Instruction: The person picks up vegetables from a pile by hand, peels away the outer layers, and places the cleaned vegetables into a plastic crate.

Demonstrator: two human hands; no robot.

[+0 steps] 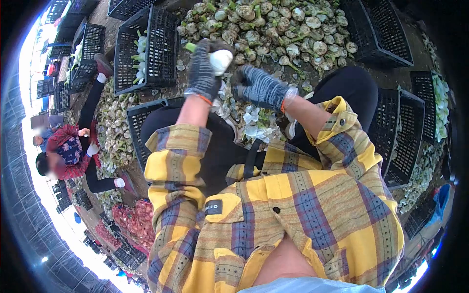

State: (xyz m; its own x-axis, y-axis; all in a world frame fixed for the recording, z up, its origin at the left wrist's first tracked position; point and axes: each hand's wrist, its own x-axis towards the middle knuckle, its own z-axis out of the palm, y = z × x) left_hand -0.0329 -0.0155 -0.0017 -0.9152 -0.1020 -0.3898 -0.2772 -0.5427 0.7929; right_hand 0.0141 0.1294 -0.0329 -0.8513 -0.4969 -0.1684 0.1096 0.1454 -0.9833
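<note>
Left hand (204,72) closed round a white bulb (221,62), right hand (261,88) just beside it

The white bulb is in front of the seated person, at the near edge of a heap (251,36) of soil-marked bulbs. The left hand is clamped on it, with the smooth white side bare towards the right hand; that grip probably serves to steady it while leaving this face reachable. A green stem (190,47) sticks out past the other side of the glove, seemingly part of the same bulb. The right hand is curled and close by, with a small gap between the two hands; whether its fingers hold anything, I cannot tell.

Both hands wear grey striped gloves, likely against dirt and sharp edges. The knees are spread apart, which seems to leave room for the pale scraps (256,119) lying on the ground between the legs.

The heap lies straight ahead, presumably for short reaches. A black crate (163,46) stands to the left of it, holding white bulbs with green stems (140,58) in a row; its place near the left hand looks handy. Another crate (364,34) stands right of the heap. Further left, another person (68,151) sits beside a second pile (115,127).
</note>
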